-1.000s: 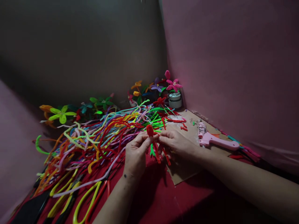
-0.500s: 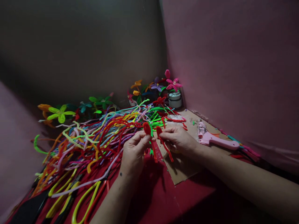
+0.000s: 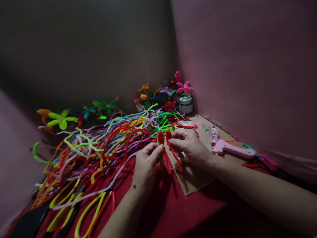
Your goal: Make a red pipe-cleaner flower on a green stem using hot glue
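Observation:
Between thumb and fingers, my left hand [image 3: 148, 162] pinches a red pipe-cleaner petal [image 3: 160, 137] with a rounded top and a stem hanging below. A second, similar red pipe-cleaner petal [image 3: 168, 135] is pinched in my right hand [image 3: 190, 145], its stem [image 3: 178, 163] slanting down. The two petals stand upright side by side with a narrow gap. Part of a green pipe cleaner shows behind the left petal. Below and behind my hands lies a piece of cardboard [image 3: 190, 185] on the red tabletop [image 3: 168, 211].
A heap of coloured pipe cleaners [image 3: 116, 132] spreads to the left. Yellow-handled pliers [image 3: 59, 215] and red-and-yellow-handled scissors [image 3: 92, 211] lie at front left. A pink glue gun [image 3: 230, 148] rests on the right. Pipe-cleaner flowers [image 3: 63, 119] and a pale jar [image 3: 185, 104] stand along the back.
My left hand has moved to the right, bringing its petal closer to the one in my right hand. The right hand has stayed nearly in place.

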`<state>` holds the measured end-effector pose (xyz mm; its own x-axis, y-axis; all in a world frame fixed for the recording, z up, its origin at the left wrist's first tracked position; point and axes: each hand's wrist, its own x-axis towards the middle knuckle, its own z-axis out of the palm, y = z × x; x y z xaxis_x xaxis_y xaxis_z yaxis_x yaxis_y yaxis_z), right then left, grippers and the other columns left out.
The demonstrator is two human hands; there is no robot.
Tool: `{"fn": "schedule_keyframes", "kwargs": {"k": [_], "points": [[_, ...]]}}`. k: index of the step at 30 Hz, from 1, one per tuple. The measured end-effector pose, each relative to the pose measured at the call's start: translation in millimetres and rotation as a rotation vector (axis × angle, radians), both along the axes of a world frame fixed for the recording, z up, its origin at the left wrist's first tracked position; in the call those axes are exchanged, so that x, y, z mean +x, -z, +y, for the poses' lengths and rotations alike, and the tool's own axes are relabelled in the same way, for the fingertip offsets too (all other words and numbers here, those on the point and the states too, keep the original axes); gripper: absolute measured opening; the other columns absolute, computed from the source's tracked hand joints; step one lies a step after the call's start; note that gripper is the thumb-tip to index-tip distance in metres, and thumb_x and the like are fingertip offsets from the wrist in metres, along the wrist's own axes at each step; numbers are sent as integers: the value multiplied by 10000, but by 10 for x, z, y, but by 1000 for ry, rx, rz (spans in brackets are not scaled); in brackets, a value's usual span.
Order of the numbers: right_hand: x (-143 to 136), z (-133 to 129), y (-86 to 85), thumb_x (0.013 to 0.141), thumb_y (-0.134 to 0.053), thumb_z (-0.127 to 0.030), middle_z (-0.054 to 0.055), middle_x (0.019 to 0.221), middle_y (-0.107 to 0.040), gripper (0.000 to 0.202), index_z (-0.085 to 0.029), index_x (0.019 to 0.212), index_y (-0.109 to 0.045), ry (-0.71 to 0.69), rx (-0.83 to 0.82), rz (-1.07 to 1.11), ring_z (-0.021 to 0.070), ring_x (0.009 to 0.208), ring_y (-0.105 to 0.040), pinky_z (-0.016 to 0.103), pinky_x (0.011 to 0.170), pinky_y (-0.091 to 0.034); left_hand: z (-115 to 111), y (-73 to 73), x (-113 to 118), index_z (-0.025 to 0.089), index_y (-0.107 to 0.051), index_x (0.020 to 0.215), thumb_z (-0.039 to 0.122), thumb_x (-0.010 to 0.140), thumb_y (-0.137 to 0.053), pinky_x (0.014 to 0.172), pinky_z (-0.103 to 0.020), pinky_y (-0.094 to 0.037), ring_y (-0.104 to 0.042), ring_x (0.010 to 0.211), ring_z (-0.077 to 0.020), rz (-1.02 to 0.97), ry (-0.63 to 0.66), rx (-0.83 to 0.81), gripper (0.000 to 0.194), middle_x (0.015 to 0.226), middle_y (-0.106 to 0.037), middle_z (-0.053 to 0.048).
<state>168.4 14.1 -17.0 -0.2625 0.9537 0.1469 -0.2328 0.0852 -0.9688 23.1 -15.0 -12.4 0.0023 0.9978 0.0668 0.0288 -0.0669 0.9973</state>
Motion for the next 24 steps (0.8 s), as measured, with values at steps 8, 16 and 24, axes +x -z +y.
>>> {"fn": "schedule_keyframes", "kwargs": {"k": [8, 16, 24], "points": [[-9, -23, -32, 719, -588, -236, -46, 561, -517, 105, -142, 752, -556, 57, 26, -61, 48, 395, -427, 179, 374, -323, -2, -1, 11, 143, -619, 681, 350, 750, -601, 462, -196, -337, -402, 471, -76, 32, -17, 15, 219, 532, -503, 35], [-15, -6, -26, 693, -593, -215, -41, 571, -529, 91, -142, 737, -562, 84, 35, -69, 56, 410, -439, 190, 388, -330, -14, -23, 21, 149, -577, 605, 326, 735, -605, 454, -191, -316, -381, 461, -70, 114, -45, 34, 221, 505, -479, 40], [-5, -5, -17, 693, -562, -183, -42, 573, -522, 38, -153, 697, -539, 79, 48, -64, 58, 417, -437, 198, 400, -342, -6, -36, 35, 159, -565, 595, 321, 729, -599, 457, -196, -309, -383, 459, -74, 132, -61, 22, 213, 500, -481, 43]]}}
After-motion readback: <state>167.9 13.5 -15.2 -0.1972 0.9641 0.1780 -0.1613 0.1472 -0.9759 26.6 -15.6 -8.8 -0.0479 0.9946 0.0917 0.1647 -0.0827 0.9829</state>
